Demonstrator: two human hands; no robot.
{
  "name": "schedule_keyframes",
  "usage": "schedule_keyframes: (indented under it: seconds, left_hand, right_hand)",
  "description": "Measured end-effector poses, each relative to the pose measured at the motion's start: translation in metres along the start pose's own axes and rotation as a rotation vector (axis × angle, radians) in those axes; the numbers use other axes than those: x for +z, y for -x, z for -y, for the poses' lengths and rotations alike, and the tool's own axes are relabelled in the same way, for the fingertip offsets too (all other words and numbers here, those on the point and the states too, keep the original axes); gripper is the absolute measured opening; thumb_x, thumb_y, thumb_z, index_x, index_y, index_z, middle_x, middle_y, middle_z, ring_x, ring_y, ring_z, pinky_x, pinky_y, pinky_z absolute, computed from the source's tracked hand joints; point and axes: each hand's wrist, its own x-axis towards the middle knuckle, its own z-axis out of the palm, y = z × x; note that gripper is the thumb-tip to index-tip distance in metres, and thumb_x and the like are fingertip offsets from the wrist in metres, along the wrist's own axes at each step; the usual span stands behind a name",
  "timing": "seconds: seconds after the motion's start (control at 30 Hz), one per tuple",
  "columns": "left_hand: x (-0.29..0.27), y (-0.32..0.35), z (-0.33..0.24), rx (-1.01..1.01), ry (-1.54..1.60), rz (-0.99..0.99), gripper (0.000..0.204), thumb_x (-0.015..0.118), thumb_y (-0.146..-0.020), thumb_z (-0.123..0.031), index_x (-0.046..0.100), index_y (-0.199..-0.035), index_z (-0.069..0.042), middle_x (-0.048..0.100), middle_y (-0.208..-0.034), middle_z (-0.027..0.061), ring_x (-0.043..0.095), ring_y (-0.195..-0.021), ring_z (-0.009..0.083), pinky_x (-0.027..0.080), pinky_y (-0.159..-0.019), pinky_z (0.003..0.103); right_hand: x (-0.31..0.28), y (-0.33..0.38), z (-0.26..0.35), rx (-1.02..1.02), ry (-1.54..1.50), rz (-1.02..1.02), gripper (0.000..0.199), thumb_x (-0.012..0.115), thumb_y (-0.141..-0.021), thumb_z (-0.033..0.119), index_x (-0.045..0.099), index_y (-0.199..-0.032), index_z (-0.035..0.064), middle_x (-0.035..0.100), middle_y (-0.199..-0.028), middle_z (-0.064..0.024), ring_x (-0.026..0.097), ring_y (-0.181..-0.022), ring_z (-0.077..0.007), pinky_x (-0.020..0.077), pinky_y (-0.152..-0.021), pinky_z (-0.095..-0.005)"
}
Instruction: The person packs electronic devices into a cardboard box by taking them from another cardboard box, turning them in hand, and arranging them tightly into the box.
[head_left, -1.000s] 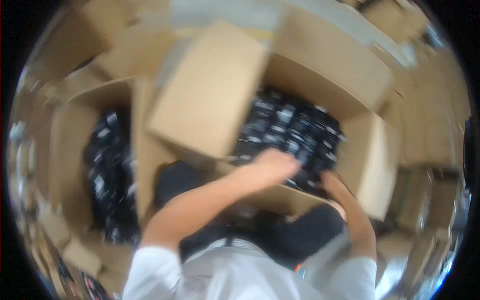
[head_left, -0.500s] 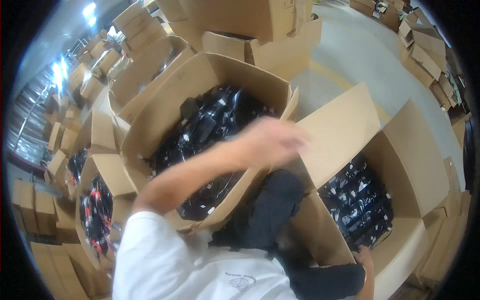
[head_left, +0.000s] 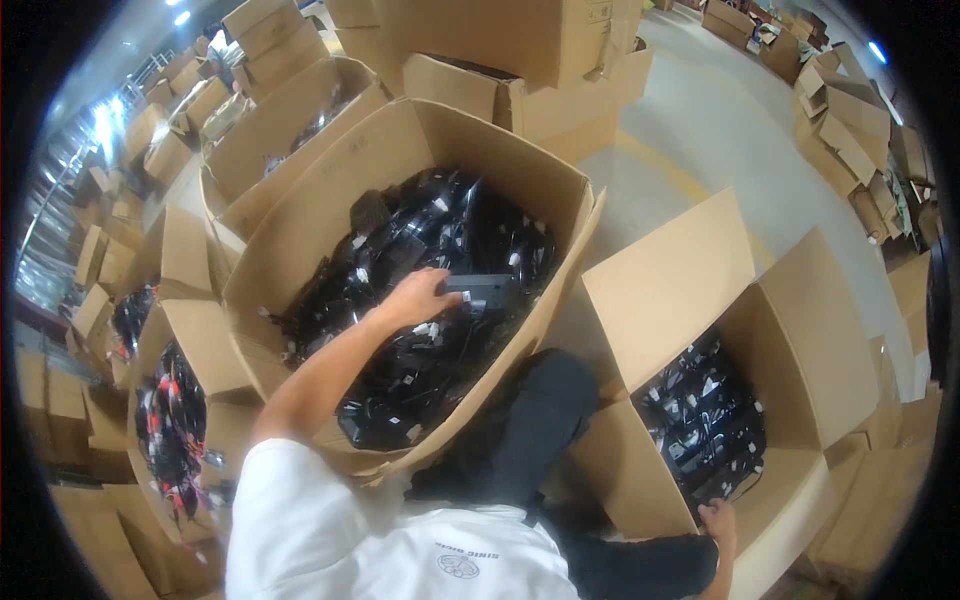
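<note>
Over the large cardboard box (head_left: 330, 190) in the middle, my left hand (head_left: 418, 298) grips the end of a dark grey, flat rectangular device (head_left: 482, 290) with a small white tag near my fingers. Beneath it lies a heap of black plastic devices and cables with white connectors (head_left: 410, 255). My right hand (head_left: 718, 522) is at the near end of a smaller open cardboard box (head_left: 800, 350) on the right, fingers curled by its rim. Whether they hold the rim or an item is hard to make out. Black devices with white connectors (head_left: 700, 410) lie in rows inside that box.
To the left stand open cartons holding black and red-orange items (head_left: 175, 430). Another open box (head_left: 290, 140) and a tall carton (head_left: 490, 40) are beyond the large box. My dark-trousered knee (head_left: 545, 400) lies between the two boxes. More cartons (head_left: 850, 130) line the far right.
My left hand has moved left from the large box's right rim to above the heap, and now shows the grey device in its grip. My right hand stays by the right box.
</note>
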Motion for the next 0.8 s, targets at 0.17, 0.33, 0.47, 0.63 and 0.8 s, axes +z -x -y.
schedule_keyframes:
  seconds: [0.17,0.33,0.47,0.63,0.8]
  left_hand:
    - [0.033,-0.037,0.012,0.161,-0.147,-0.054,0.059,0.083,-0.074,-0.043,0.068,-0.109,0.002,0.068,-0.101,0.0237,0.065,-0.100,0.0398,0.052,-0.086,0.047]
    - [0.021,-0.041,-0.013,0.072,-0.151,0.551,0.061,0.085,-0.072,-0.044,0.070,-0.102,0.007,0.070,-0.087,0.0265,0.069,-0.087,0.0400,0.054,-0.075,0.046]
    - [-0.005,0.004,-0.031,-0.026,0.039,0.406,0.048,0.084,-0.074,-0.035,0.071,-0.094,0.007,0.071,-0.086,0.0228,0.069,-0.080,0.0352,0.054,-0.075,0.040]
    - [-0.117,0.021,-0.089,-0.080,0.491,0.072,0.044,0.084,-0.077,-0.023,0.069,-0.106,0.005,0.072,-0.091,0.0083,0.065,-0.084,0.0136,0.054,-0.078,0.032]
    - [-0.151,0.010,-0.201,0.311,0.492,0.151,0.043,0.083,-0.079,-0.023,0.067,-0.106,0.005,0.071,-0.094,0.0131,0.066,-0.086,0.0169,0.054,-0.076,0.033]
  right_hand:
    - [0.007,0.008,-0.007,-0.002,-0.120,0.009,0.051,0.077,-0.081,0.022,0.065,-0.116,-0.0126,0.073,-0.094,-0.0209,0.071,-0.082,-0.0244,0.0560,-0.075,-0.0349]
    - [0.010,0.009,-0.013,-0.021,-0.121,0.005,0.047,0.075,-0.082,0.024,0.067,-0.113,-0.0114,0.074,-0.091,-0.0218,0.072,-0.084,-0.0265,0.0563,-0.074,-0.0367]
    - [0.003,0.005,-0.016,-0.002,-0.139,0.005,0.045,0.074,-0.083,0.022,0.067,-0.112,-0.0110,0.074,-0.090,-0.0178,0.071,-0.081,-0.0241,0.0558,-0.073,-0.0365]
    - [-0.066,-0.014,0.077,-0.200,-0.282,-0.201,0.032,0.066,-0.093,0.015,0.066,-0.114,-0.0094,0.070,-0.094,-0.0095,0.064,-0.090,-0.0155,0.0523,-0.085,-0.0310]
    - [-0.128,0.051,0.319,-0.703,-0.734,-0.045,0.062,0.067,-0.094,0.021,0.044,-0.145,-0.0064,0.062,-0.132,-0.0182,0.060,-0.123,-0.0262,0.0452,-0.108,-0.0384]
